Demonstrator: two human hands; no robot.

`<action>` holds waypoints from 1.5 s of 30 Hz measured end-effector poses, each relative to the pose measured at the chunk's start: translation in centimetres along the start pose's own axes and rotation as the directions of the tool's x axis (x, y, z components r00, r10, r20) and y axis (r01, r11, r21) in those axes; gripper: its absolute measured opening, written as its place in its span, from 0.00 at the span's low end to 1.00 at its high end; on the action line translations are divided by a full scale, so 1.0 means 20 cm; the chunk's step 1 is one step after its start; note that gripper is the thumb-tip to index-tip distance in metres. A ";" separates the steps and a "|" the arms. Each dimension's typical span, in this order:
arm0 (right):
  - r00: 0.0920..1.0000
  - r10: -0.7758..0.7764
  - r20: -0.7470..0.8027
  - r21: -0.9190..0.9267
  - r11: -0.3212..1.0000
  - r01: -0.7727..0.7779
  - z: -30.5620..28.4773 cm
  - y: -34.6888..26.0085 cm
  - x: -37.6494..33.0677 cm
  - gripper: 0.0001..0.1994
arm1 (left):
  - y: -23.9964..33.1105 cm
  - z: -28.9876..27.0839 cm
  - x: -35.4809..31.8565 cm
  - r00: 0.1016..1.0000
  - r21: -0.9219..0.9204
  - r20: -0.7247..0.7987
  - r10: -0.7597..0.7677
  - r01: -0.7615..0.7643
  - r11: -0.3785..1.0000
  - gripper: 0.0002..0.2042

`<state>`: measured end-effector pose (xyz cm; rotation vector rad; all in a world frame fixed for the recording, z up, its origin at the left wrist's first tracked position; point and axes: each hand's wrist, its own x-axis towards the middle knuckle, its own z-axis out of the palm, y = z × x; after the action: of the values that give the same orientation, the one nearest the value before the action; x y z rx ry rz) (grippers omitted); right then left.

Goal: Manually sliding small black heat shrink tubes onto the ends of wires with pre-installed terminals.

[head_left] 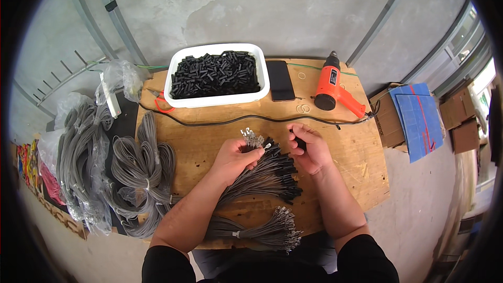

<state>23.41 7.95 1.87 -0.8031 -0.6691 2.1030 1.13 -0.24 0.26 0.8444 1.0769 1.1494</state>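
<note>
Black shirt sleeves lie nearest in the head view. Your left hand pinches wires with bare metal tips; your right hand curls closed around a dark piece, perhaps several. Between your forearms on the wooden table, the grey bundle seems well along, many ends wearing black tubes. The nearer bundle appears wholly uncovered, and loose tubes fill the white tub.
</note>
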 end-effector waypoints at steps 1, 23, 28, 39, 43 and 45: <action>1.000 -0.029 0.001 -0.126 0.992 0.029 0.02 0.00 -0.01 0.08 | 0.00 0.00 0.00 1.000 -0.002 -0.009 0.001 -0.001 1.000 0.06; 0.987 -0.129 0.098 -0.408 0.899 0.158 0.08 0.10 -0.03 0.05 | 0.00 -0.01 0.00 0.999 -0.035 0.034 -0.011 0.012 0.999 0.07; 0.975 -0.162 0.149 -0.421 0.882 0.211 0.05 0.10 -0.03 0.05 | 0.01 -0.02 0.00 0.997 -0.003 0.076 -0.011 0.011 1.000 0.08; 0.948 -0.245 0.205 -0.563 0.762 0.319 0.08 0.09 -0.05 0.06 | 0.04 -0.02 -0.01 0.993 0.009 0.113 -0.025 0.024 1.000 0.07; 0.936 -0.269 0.225 -0.633 0.690 0.350 0.09 0.09 -0.06 0.05 | 0.02 -0.02 -0.01 0.993 0.038 0.114 -0.027 0.023 0.999 0.07; 0.932 -0.288 0.219 -0.648 0.671 0.360 0.09 0.08 -0.06 0.05 | 0.02 0.00 -0.01 0.998 0.030 0.064 0.018 -0.020 0.999 0.07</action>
<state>21.92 5.75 2.36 -0.8755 -1.5800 1.5520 0.94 -0.29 0.67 0.9110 1.0379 1.1176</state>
